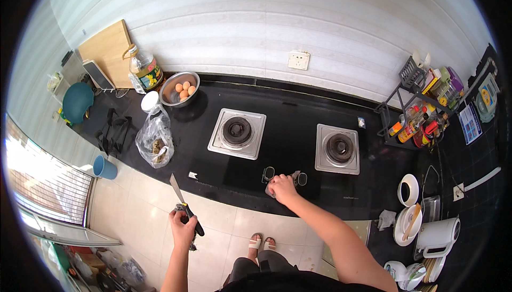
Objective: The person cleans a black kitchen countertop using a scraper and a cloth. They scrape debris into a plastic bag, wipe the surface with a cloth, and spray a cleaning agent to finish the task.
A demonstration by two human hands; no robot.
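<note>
My left hand [183, 227] is held out over the floor in front of the counter. It grips a knife [195, 221] with a black handle and a bare blade pointing up and away, together with a dark, stringy scrubbing pad, perhaps steel wool [179, 208]. On the front of the black gas hob [288, 132], my right hand [283, 188] is closed on a greyish rag [271, 191]. That hand sits between the two control knobs [303, 179]. Both burners [237, 130] have bare square metal trays, without pan supports on them.
Black pan supports [114, 132] lie on the counter's left, near a clear plastic bag [155, 142] with something brownish inside. Behind are a steel bowl of eggs [180, 88] and an oil bottle [146, 68]. A condiment rack [416, 112], bowls [408, 190] and a kettle [438, 236] stand right.
</note>
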